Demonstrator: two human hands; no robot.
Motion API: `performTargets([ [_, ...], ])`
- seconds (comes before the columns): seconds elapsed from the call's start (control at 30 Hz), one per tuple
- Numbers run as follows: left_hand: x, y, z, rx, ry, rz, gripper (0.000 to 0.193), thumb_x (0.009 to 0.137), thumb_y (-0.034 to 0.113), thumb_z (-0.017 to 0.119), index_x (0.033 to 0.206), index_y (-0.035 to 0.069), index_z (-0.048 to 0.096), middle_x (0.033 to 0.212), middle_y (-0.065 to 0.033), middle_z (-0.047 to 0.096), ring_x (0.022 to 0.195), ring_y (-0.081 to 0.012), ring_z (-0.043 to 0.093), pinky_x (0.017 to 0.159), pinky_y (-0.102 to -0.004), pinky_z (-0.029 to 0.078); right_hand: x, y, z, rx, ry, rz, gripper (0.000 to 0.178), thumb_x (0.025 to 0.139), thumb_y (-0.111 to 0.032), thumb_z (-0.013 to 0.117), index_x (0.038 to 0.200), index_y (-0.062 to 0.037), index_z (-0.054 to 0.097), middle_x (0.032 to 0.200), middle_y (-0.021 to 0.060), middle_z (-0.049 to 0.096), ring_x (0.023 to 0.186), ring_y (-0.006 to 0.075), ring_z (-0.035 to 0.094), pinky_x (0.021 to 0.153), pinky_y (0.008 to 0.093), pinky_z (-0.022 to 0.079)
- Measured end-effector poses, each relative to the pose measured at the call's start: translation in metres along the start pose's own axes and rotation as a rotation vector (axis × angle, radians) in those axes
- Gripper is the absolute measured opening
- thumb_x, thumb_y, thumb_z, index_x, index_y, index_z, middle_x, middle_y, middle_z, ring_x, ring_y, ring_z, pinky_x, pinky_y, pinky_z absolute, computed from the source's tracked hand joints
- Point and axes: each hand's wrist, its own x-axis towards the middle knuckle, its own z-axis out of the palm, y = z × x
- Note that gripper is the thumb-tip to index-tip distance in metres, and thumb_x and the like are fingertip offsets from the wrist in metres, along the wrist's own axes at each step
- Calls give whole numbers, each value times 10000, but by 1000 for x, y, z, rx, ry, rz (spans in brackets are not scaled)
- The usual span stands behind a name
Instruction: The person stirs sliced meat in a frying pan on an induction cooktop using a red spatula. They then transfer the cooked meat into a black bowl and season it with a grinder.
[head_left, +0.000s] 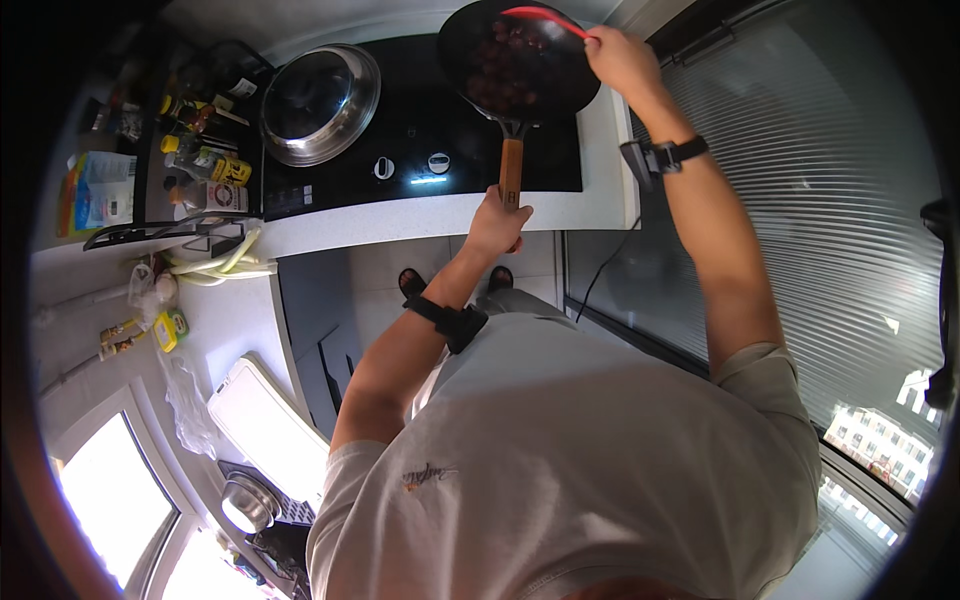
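Observation:
My left hand (496, 222) is closed round the wooden handle (511, 165) of a dark wok (565, 85), which sits over the right part of the black cooktop (410, 120). Dark reddish-brown chunks of food (505, 70) lie in the wok, mostly toward its left side. In my right hand (622, 62), above the wok's right rim, is a red utensil (545, 14) that reaches across the far part of the wok. Its working end is hard to make out, so I cannot tell whether it is a spatula or a spoon.
A lidded steel pan (320, 105) stands on the left of the cooktop. Further left, a dark rack (190, 225) holds bottles and packets. Green onions (220, 262) lie on the counter corner. A white cutting board (265, 425) and a metal bowl (250, 502) are at lower left. A ribbed glass panel (790, 200) stands at right.

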Motion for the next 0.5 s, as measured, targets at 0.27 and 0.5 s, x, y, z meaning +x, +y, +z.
performTargets([
  [0.27,-5,5,2,-26,8,4,624,915,148,677,1381,-73,326,806,-121,565,431,-166,547,371,-302,452,-46,-7,-53,-28,-209,-78,221,902,-244,590,980,-124,758,873,159,721,846,382,692,765,474,563],
  [0.5,-7,7,3,-7,22,33,568,912,139,659,1322,-84,336,754,-145,582,435,-186,563,367,-325,450,-62,7,-86,9,-172,-51,249,938,-264,567,1052,-129,741,893,159,719,851,387,687,771,489,558],
])
